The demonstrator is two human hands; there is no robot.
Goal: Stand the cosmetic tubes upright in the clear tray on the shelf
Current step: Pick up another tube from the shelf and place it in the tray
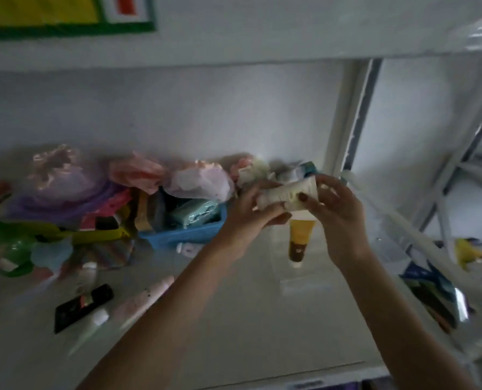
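Observation:
Both my hands hold one white cosmetic tube (289,194) lying sideways above the shelf, my left hand (251,212) at its left end and my right hand (335,212) at its right end. Just below them a yellow tube with a brown cap (300,239) stands cap down. The clear tray (304,280) around it is faint, so its edges are hard to tell. Several more tubes (287,171) cluster at the back behind my hands. A pink tube (145,301) and a small white tube (89,329) lie flat on the shelf at the left.
A blue basket (183,235) with packets stands left of my hands, beside a yellow box (102,233) and crumpled bags. A black flat case (82,306) lies at the front left. A white upright post (343,136) bounds the shelf on the right.

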